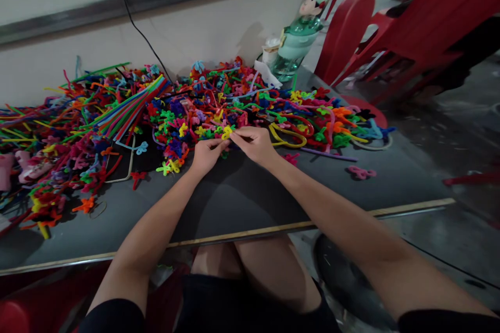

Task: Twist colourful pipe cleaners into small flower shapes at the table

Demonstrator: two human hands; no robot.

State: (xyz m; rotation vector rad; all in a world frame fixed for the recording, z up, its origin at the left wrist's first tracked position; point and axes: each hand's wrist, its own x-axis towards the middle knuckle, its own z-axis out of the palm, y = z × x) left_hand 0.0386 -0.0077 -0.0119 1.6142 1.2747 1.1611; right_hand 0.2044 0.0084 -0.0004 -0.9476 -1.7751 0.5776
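Observation:
Over the table's middle, my left hand (208, 157) and my right hand (257, 146) meet fingertip to fingertip, both closed in a pinch. Between them is a small looped yellow pipe cleaner shape (226, 132), partly covered by the fingers. Right behind the hands lies a heap of pipe cleaner shapes (201, 114) in many colours. A tool with yellow loop handles (291, 138) rests just right of my right hand; its working end is buried in the heap. A pink pipe cleaner shape (361, 172) lies apart on the right.
A fanned bundle of straight pipe cleaners (128, 109) leans over the pile at left. Toward the back right stands a green bottle (297, 47) with a doll-like top. The dark table (242, 197) ends in a pale front edge. Red chairs (344, 31) stand beyond.

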